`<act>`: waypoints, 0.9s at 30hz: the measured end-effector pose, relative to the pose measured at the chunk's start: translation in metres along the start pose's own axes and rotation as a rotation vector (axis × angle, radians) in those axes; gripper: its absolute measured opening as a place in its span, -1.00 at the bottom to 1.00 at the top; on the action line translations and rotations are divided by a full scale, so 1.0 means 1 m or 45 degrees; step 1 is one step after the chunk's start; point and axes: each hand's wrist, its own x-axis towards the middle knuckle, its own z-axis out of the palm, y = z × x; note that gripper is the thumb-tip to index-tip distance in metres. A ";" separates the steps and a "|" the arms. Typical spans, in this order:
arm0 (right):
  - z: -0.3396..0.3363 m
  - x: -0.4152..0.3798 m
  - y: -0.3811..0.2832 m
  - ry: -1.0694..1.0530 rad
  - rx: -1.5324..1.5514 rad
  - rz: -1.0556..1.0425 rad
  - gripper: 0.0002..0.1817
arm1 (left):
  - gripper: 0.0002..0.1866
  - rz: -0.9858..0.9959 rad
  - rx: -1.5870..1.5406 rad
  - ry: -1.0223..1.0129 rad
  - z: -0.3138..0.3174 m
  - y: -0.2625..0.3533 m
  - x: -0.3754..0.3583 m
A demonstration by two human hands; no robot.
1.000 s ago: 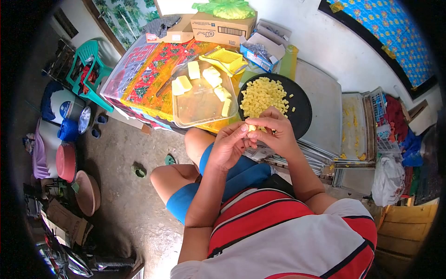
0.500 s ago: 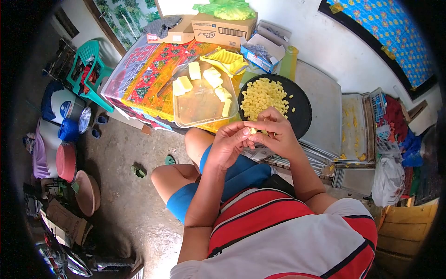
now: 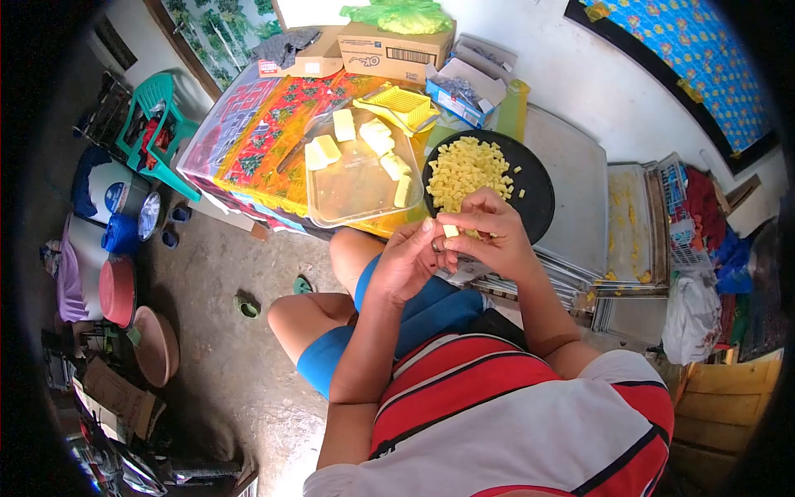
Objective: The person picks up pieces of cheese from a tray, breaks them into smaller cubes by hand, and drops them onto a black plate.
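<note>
Both hands meet just in front of a round black tray (image 3: 542, 195) heaped with small pale yellow pieces (image 3: 469, 170). A small yellow piece (image 3: 450, 231) is pinched between the thumb and finger of my right hand (image 3: 494, 234). Against its left side is my left hand (image 3: 411, 255), fingers curled; whether it also grips the piece is unclear. To the left lies a clear plastic tray (image 3: 352, 197) with several larger yellow blocks (image 3: 344, 125) on it.
Behind the clear tray sits a yellow basket (image 3: 407, 103). Cardboard boxes (image 3: 393, 56) and a blue box (image 3: 454, 98) stand at the table's back. Stacked flat trays (image 3: 571, 199) are on the right. A green chair (image 3: 157, 124) stands at the left.
My left thumb has lifted away from the yellow piece, which now shows more fully in my right fingers. The hands have otherwise hardly moved.
</note>
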 end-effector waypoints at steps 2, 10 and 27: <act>0.000 -0.001 0.003 -0.005 0.008 0.000 -0.61 | -0.67 -0.015 -0.004 0.023 0.004 0.001 0.000; 0.001 0.000 0.007 -0.012 -0.032 0.033 -0.63 | -0.68 0.014 0.054 0.012 -0.009 -0.008 0.003; -0.083 -0.039 0.165 0.360 -0.626 0.915 -0.54 | -0.63 0.042 0.277 0.347 -0.014 -0.009 0.014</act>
